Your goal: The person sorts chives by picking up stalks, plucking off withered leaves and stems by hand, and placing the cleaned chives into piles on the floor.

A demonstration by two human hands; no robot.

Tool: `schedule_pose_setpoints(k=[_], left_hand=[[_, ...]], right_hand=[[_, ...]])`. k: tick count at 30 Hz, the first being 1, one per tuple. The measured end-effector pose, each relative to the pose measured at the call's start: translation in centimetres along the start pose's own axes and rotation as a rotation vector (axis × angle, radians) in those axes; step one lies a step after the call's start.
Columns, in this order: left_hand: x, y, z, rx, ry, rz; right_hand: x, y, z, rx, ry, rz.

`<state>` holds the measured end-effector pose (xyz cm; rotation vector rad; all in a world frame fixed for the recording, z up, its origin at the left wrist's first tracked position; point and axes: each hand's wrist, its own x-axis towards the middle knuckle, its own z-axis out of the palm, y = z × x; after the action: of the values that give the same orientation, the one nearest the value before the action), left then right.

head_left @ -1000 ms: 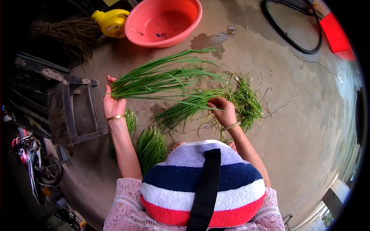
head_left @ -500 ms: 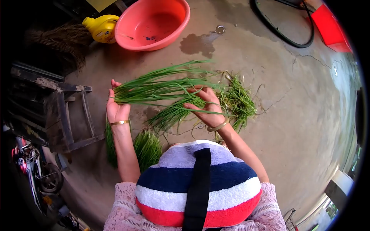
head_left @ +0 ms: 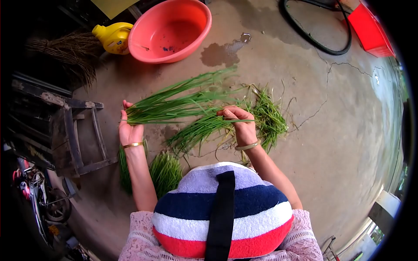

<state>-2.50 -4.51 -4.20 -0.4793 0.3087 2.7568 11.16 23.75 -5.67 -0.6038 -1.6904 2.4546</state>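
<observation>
My left hand (head_left: 131, 132) is closed around the root end of a bunch of long green garlic chives (head_left: 174, 104), whose leaves fan out to the right above the floor. With fingers pinched, my right hand (head_left: 242, 127) grips a thin chive leaf near the far ends of the bunch. Beneath and between my hands lies another heap of chives (head_left: 196, 135) on the floor. A tangled pile of green and yellowish scraps (head_left: 271, 115) is just beyond my right hand. Near my left forearm sits a thick chive bundle (head_left: 165, 175), with more chives (head_left: 125, 172) partly hidden behind the arm.
A pink basin (head_left: 170, 35) and a yellow jug (head_left: 114, 38) stand ahead. On the left are a wooden stool (head_left: 82, 135) and a twig broom (head_left: 65, 50). A black hose (head_left: 313, 41) and a red container (head_left: 370, 30) are at upper right. Concrete floor (head_left: 339, 130) extends rightward.
My right hand has gone from spread fingers to a pinch on a chive leaf. The left hand still holds the bunch in nearly the same place.
</observation>
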Motion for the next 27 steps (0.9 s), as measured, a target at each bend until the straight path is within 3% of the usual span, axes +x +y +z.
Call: schedule_pose_setpoints(k=[4, 9, 12, 14, 16, 18, 22, 27], left_hand=[[0.0, -1.2, 0.5, -0.012, -0.06, -0.019], [0.7, -2.8, 1.0, 0.049, -0.08, 0.063], [0.6, -2.6, 1.7, 0.094, -0.243, 0.014], [0.7, -1.0, 2.0, 0.194, -0.342, 0.186], [0.4, -0.2, 2.9, 0.224, -0.352, 0.232], [0.1, 0.0, 4.0, 0.276, -0.331, 0.327], [0.6, 1.1, 4.2, 0.262, -0.426, 0.293], [0.4, -0.4, 4.7, 0.304, -0.34, 0.342]], right_hand=[[0.0, 0.1, 0.1, 0.201, 0.088, 0.019], [0.4, 1.0, -0.6, 0.205, 0.158, -0.004], [0.9, 1.7, -2.0, 0.474, 0.271, -0.016], [1.1, 1.5, -3.9, 0.507, 0.328, -0.023], [1.2, 1.0, -3.9, 0.548, 0.383, -0.019], [1.1, 1.6, -3.7, 0.487, 0.361, 0.005], [0.8, 2.1, -2.9, 0.262, 0.221, 0.02], [0.4, 1.4, -1.5, 0.116, 0.079, -0.013]])
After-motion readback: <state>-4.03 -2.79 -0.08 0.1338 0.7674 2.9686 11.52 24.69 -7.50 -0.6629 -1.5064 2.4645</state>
